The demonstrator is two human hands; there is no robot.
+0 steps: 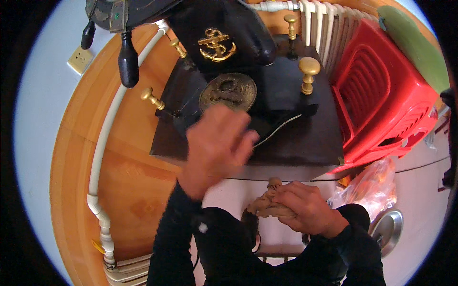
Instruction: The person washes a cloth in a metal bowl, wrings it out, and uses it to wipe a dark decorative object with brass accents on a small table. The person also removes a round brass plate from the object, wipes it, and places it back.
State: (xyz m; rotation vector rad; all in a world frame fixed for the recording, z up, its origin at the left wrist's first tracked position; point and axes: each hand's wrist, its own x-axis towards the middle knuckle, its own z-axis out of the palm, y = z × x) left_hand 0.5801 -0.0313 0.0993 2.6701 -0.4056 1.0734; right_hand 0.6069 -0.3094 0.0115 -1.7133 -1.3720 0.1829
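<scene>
My left hand point(220, 150), blurred, reaches over the front of a dark stand with a black box-like base point(279, 146). Its fingertips overlap the lower edge of a round bronze-coloured relief disc point(228, 91); contact cannot be told. No object shows in that hand. A crumpled tan cloth point(270, 205) is bunched in my right hand point(304, 207), low in front of the base. Above the disc, a gold anchor emblem point(216, 45) sits on a black upright part. Brass-coloured knobbed posts point(308, 73) stand around it, and a thin twisted cord point(281, 128) runs slantwise to the right of my left hand.
Black handles point(128, 60) hang at the upper left. Red plastic stools point(386, 89) stand right of the base, with a green round object point(415, 46) against them. A clear plastic bag point(375, 187) and a metal dish point(388, 232) lie on the floor. Radiators and a white pipe point(102, 143) line the walls.
</scene>
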